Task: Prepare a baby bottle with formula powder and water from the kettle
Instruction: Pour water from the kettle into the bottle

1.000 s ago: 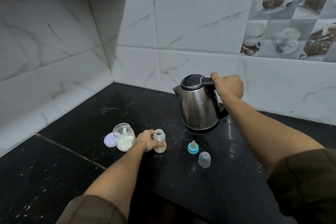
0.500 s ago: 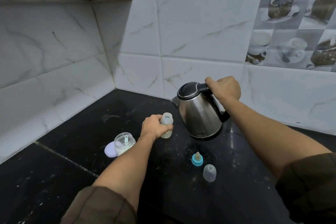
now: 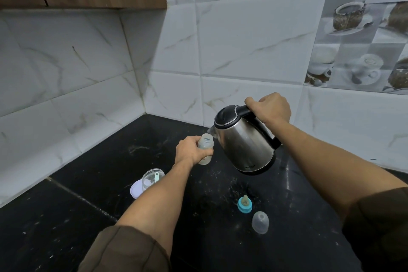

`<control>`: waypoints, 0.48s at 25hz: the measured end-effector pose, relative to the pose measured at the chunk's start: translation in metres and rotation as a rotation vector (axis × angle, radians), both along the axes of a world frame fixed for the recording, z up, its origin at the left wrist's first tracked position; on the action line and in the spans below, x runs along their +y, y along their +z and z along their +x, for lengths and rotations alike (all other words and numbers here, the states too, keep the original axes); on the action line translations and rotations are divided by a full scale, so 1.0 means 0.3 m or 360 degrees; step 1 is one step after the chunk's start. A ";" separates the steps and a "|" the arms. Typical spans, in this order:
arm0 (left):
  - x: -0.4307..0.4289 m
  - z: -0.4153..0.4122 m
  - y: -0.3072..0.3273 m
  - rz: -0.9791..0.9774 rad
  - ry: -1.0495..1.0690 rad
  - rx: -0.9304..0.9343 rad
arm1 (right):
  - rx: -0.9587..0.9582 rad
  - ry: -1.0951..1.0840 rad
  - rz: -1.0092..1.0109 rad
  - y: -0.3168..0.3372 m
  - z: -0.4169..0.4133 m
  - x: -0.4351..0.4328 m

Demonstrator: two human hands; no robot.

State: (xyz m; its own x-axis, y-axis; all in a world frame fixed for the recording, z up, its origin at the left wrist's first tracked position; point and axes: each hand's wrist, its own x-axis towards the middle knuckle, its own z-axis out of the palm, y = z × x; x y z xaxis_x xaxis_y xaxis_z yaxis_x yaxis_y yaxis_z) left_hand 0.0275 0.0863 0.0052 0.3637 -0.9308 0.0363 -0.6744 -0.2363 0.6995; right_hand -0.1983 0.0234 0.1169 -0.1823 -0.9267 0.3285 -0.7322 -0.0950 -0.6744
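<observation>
Head view: your left hand grips the bottle aloft, right hand clenches the tilted kettle handle, spout at the bottle's mouth.

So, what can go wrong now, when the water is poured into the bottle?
The bottle has a narrow mouth and is held in the air by the left hand, so water from the tilted kettle in the right hand may miss and run over the fingers. If it is hot, that could scald.

Counter lies open left; teat and cap block right.
</observation>
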 end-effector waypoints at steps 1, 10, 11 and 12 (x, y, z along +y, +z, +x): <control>0.000 0.000 0.000 0.0003 -0.0004 -0.0006 | 0.0013 0.0001 -0.0004 -0.002 0.002 -0.001; -0.011 0.025 -0.006 0.0048 -0.0026 -0.0094 | 0.0210 0.0038 -0.0044 -0.007 0.022 -0.003; -0.014 0.025 -0.009 0.0055 -0.0036 -0.0097 | 0.0222 0.0036 -0.0046 -0.008 0.023 -0.003; -0.017 0.024 -0.010 0.0062 -0.0044 -0.0092 | 0.0232 0.0032 -0.0048 -0.009 0.025 -0.004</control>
